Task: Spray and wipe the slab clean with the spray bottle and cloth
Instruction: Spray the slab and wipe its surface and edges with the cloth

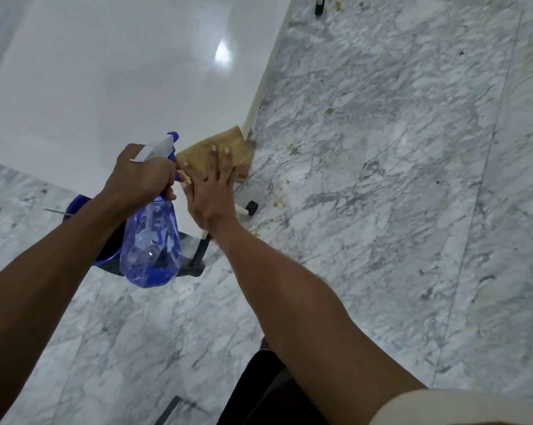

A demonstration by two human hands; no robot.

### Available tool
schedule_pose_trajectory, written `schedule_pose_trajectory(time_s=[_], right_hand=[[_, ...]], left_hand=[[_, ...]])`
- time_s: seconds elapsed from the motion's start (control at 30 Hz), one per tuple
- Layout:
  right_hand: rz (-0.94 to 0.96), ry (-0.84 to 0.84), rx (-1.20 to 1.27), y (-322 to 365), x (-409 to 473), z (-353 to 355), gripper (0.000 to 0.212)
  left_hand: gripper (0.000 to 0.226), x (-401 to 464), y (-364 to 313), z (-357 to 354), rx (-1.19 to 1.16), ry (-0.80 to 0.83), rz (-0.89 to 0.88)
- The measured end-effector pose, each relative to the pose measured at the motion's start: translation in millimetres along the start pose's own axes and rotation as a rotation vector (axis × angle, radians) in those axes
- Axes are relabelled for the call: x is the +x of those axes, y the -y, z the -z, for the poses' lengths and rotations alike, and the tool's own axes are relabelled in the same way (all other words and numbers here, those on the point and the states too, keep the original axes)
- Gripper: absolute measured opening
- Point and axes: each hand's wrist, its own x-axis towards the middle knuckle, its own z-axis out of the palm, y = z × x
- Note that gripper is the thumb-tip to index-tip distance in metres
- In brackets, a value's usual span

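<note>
The left hand (139, 176) grips the neck of the blue spray bottle (151, 240), its fingers curled at the trigger, holding it above the near edge of the white slab (111, 81). Beside it, the right hand (211, 191) presses flat, fingers straight, on the tan cloth (210, 148) at the slab's near right corner. Small brownish specks dot the marble floor (381, 179) near that corner.

One white slab (111, 87). One tan cloth (219, 148) at the slab's near corner. One blue spray bottle (151, 240) just left of the cloth. Two hands: the left hand (139, 176) and the right hand (211, 194). Two black feet below the slab: one foot (252, 208) near the cloth, another foot (319, 5) far up its edge.
</note>
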Motion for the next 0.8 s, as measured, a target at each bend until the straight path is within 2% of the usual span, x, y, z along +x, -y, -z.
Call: schedule_pose_trajectory(time_s=[0.3, 0.4, 0.5, 0.6, 0.7, 0.8], right_hand=[[0.069, 0.097, 0.087, 13.0, -60.0, -8.1, 0.048], [0.092, 0.087, 0.088, 9.2, -64.7, -7.7, 0.048], [0.144, 0.105, 0.145, 16.5, -94.0, -16.4, 0.049], [0.214, 0.185, 0.08, 23.0, -117.8, -27.8, 0.059], [0.192, 0.223, 0.209, 20.8, -117.9, -15.4, 0.059], [0.151, 0.39, 0.256, 22.7, -121.3, -13.0, 0.079]], left_hand=[[0.041, -39.8, 40.4, -8.0, -0.04, -0.086, 0.077], [0.032, -55.1, 46.8, -11.3, -0.057, -0.086, 0.068], [0.034, -68.9, 51.8, -14.8, -0.08, -0.088, 0.061], [0.025, -80.3, 54.4, -20.3, -0.087, -0.103, 0.054], [0.023, -95.0, 50.7, -23.5, -0.074, -0.13, 0.03], [0.025, -104.3, 49.4, -15.6, -0.113, -0.132, 0.027]])
